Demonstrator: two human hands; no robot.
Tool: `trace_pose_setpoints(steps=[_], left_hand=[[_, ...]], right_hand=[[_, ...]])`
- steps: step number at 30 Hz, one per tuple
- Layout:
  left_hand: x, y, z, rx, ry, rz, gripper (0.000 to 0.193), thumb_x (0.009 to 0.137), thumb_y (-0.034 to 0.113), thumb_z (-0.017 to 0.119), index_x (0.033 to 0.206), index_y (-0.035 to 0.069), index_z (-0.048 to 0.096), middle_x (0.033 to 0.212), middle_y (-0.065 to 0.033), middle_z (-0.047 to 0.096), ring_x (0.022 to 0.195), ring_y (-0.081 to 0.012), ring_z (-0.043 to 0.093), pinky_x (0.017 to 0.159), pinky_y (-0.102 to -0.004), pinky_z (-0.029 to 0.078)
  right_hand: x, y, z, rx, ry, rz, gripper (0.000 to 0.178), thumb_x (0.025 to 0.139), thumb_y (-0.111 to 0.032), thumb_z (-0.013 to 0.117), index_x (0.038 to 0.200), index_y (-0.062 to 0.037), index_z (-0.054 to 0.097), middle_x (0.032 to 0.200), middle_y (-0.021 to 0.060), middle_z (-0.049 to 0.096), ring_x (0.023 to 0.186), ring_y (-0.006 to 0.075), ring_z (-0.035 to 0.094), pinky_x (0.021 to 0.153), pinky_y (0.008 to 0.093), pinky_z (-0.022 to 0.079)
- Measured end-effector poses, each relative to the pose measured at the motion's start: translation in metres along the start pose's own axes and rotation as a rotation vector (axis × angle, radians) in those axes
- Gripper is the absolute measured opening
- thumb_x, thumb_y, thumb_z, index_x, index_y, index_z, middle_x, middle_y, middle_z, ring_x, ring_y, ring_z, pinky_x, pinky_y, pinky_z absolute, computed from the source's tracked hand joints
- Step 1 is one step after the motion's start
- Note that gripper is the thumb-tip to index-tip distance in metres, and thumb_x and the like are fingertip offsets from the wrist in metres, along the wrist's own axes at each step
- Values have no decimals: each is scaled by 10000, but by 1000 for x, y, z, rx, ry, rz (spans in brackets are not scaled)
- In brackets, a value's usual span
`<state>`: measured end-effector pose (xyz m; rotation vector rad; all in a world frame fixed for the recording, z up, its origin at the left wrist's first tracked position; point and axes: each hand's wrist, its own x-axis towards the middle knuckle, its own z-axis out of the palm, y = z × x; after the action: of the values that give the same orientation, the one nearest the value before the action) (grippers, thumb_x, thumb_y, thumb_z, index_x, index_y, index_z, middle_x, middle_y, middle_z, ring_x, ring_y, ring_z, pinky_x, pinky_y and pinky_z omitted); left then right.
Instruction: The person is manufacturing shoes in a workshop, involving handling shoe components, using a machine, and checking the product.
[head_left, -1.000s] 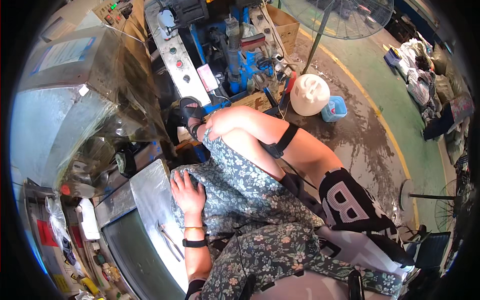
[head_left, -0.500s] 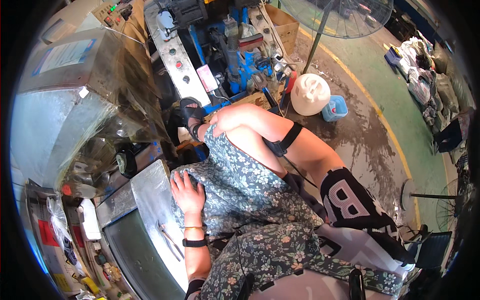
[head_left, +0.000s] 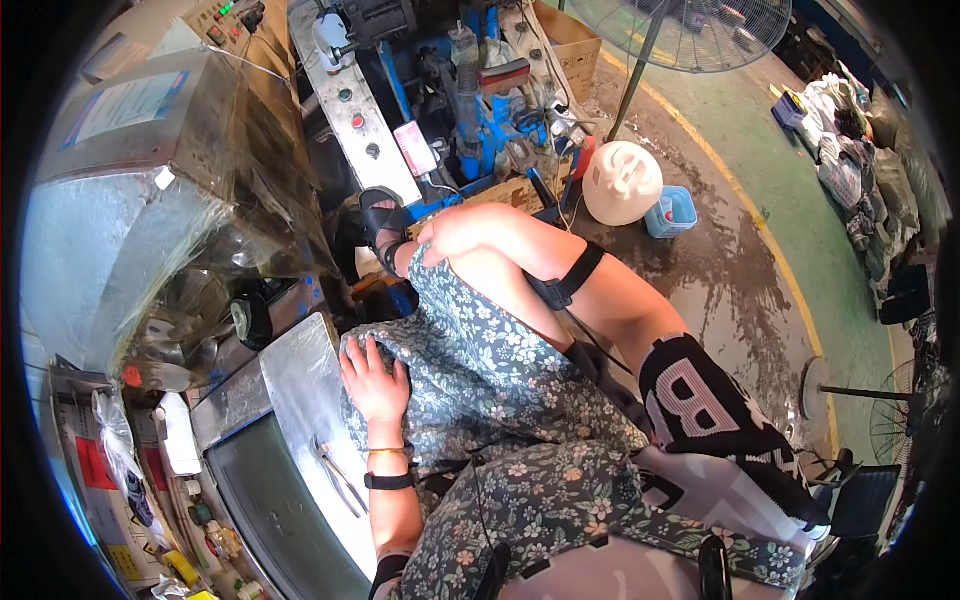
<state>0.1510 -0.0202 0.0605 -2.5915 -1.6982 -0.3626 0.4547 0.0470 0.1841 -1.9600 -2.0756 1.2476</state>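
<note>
Left of centre in the frame, I've got the left hand point(head_left: 376, 385) flat, fingers spread, on the floral cloth point(head_left: 490, 370); cloth runs up-right to the right hand point(head_left: 450, 235), grip unclear.

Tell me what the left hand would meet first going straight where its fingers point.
The left hand would first meet more of the floral cloth beneath it, near its edge; beyond that, depth is unclear.

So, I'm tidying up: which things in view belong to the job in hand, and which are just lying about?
In use, apparently:
floral cloth, left hand flat on it, right hand at its edge

Seemingly lying about:
thin tool on pale sheet
white jug
blue tub
</note>
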Motion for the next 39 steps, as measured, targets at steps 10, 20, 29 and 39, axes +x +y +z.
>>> trace_pose_setpoints(steps=[10,20,29,39], left_hand=[[0,-1,1,10,16,0,657,798,287,703,1382,76,490,1485,-194,389,1339,-449,358,1120,-509,308],[0,-1,1,-12,-24,-23,660,801,308,698,1379,62,496,1496,-199,371,1362,-448,333,1135,-524,279],[-1,-2,3,-13,5,-1,659,792,302,701,1372,60,502,1485,-206,383,1348,-451,346,1124,-529,290],[0,1,1,-3,-8,0,658,791,292,697,1375,63,497,1493,-202,371,1349,-456,341,1122,-532,296]], right_hand=[[-5,-1,0,20,63,-12,631,848,-375,695,1375,-64,540,1360,181,566,1253,321,537,1054,380,411],[-9,-1,-1,8,42,-18,623,846,-380,689,1363,-62,551,1341,184,579,1237,333,546,1049,389,416],[-10,4,-2,22,42,-21,629,837,-395,685,1365,-80,554,1347,176,577,1234,328,550,1045,377,421],[-14,6,-2,52,57,-22,627,838,-388,681,1369,-79,552,1352,173,575,1234,325,551,1045,375,421]])
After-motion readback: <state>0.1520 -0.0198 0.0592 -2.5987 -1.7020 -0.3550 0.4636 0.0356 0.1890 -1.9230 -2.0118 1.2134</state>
